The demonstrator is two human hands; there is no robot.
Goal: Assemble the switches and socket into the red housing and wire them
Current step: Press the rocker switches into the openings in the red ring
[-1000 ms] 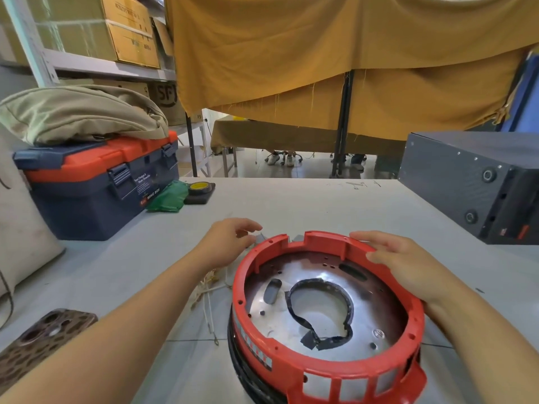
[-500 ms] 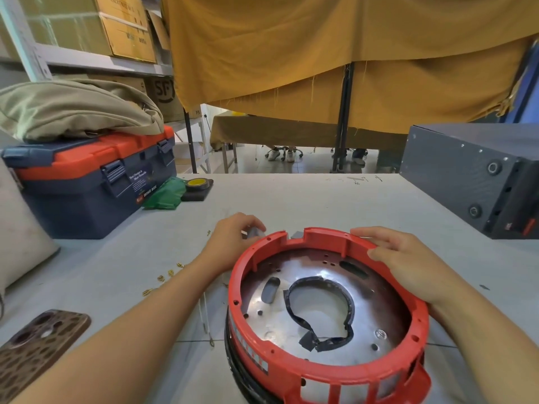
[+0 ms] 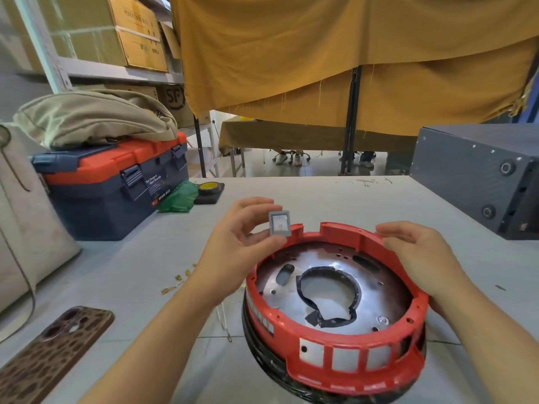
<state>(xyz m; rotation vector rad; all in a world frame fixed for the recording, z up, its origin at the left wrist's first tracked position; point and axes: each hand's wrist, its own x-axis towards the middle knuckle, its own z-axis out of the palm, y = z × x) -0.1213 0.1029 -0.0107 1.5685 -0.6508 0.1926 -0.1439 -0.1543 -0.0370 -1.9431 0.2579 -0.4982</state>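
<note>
Switch poised over housing rim

Head view: left hand [image 3: 243,228] pinches a small grey square switch [image 3: 280,223], just above the round red plastic housing [image 3: 335,365]'s far-rim notch. Right hand [image 3: 414,252] rests loosely curled on the rim, bracing it on the counter [image 3: 145,258].

The phone case [image 3: 49,354] at lower left is cut off by the frame's edge. The red housing [image 3: 335,360] hides its own black base, and the grey box [image 3: 481,176] at right runs out of frame. The toolbox [image 3: 116,182] label is too small to read.
</note>
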